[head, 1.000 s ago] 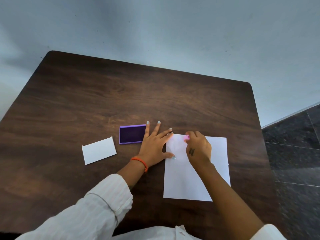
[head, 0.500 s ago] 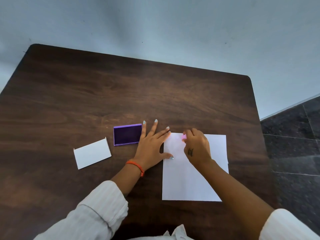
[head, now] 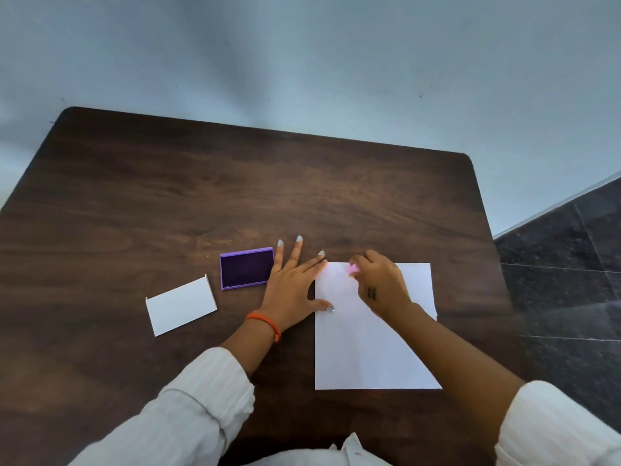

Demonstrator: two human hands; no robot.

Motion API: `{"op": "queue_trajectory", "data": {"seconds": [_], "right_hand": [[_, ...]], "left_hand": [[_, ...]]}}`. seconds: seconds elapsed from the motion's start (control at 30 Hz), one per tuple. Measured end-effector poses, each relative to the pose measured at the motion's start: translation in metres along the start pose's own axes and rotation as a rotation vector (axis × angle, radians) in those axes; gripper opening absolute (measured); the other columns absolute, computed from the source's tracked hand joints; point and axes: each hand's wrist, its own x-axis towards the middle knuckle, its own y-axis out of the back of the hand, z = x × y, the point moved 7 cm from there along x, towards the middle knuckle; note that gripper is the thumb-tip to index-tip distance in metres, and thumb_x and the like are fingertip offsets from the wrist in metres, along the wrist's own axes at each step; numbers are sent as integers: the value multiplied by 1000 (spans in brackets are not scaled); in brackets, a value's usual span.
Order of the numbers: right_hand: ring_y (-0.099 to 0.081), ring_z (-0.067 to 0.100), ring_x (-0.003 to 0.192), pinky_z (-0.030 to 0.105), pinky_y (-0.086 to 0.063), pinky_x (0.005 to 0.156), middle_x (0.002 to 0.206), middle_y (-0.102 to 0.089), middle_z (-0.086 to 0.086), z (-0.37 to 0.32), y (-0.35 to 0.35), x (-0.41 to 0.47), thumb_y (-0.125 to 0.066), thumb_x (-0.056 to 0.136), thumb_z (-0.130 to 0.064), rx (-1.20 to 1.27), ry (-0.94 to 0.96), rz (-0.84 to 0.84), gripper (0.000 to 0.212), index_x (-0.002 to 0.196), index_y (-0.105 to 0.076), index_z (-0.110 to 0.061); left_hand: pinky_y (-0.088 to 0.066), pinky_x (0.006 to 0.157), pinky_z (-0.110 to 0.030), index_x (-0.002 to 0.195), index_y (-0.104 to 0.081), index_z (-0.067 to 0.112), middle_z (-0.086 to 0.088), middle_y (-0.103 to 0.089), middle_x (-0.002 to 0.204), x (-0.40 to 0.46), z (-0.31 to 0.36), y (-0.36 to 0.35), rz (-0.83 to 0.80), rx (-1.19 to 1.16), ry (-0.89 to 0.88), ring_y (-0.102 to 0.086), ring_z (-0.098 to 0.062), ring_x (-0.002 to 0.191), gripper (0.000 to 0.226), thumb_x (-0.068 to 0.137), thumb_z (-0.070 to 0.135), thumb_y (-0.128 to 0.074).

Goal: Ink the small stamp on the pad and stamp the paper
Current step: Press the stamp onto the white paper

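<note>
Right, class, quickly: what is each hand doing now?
Left hand: open, flat, thumb on the paper.
Right hand: closed, holding the pink stamp.

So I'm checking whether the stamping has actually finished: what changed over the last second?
Very little. The right hand keeps the small pink stamp pinched at the top left of the paper; whether it presses or has lifted slightly is unclear. The left hand stays flat, thumb on the paper's edge. The ink pad and white card haven't moved; only the camera shifted.
</note>
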Motion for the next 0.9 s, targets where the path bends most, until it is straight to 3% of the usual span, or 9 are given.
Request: {"op": "queue_trajectory", "data": {"seconds": [0.07,0.23,0.33,0.43,0.57,0.73,0.9], "right_hand": [[-64,29,83,29,-49,74,92,-71,18,10,10,1,-60,83,-5,156,-114,8,13,90,-69,1],[-67,14,77,28,-55,78,82,-72,1,44,42,-22,-67,80,-16,846,-585,306,9,88,-71,-15],[-69,15,76,25,-58,73,83,-72,5,42,31,-40,-63,83,-9,1432,-739,274,8,86,-70,-9],[-71,13,71,21,-58,63,77,-74,5,32,19,-57,-60,85,-7,1733,-818,222,11,84,-70,-6],[-73,17,76,25,-59,62,80,-76,8,17,0,-80,-64,81,-11,1914,-877,139,14,93,-69,-4],[-72,21,82,30,-58,75,87,-76,10,-6,-28,-100,-67,77,-13,1967,-916,48,13,87,-73,-8],[-73,22,78,30,-59,70,83,-77,10,-21,-50,-107,-63,82,-9,1944,-949,4,10,85,-73,-7]], "left_hand": [[31,102,-44,141,-21,24,5,-25,152,0,0,1,-7,1,3,14,-23,142,85,74,64,-55],[26,105,-49,142,-19,24,5,-25,152,-2,1,2,9,28,10,10,-26,142,86,73,64,-54],[26,105,-48,141,-21,26,5,-24,153,-6,0,9,79,-4,22,7,-24,143,85,73,64,-54],[22,108,-47,139,-27,26,4,-27,151,-17,-2,22,172,-63,27,3,-23,143,80,73,62,-56],[-4,112,-38,135,-36,25,4,-33,148,-44,-6,34,276,-255,54,-10,-18,143,71,75,46,-66],[-26,102,-25,129,-45,22,-2,-50,136,-85,-18,29,344,-373,174,-39,-18,128,59,76,26,-71],[-40,105,-36,131,-43,20,-5,-49,135,-89,-21,14,249,-407,290,-41,-20,124,57,80,21,-67]]}}
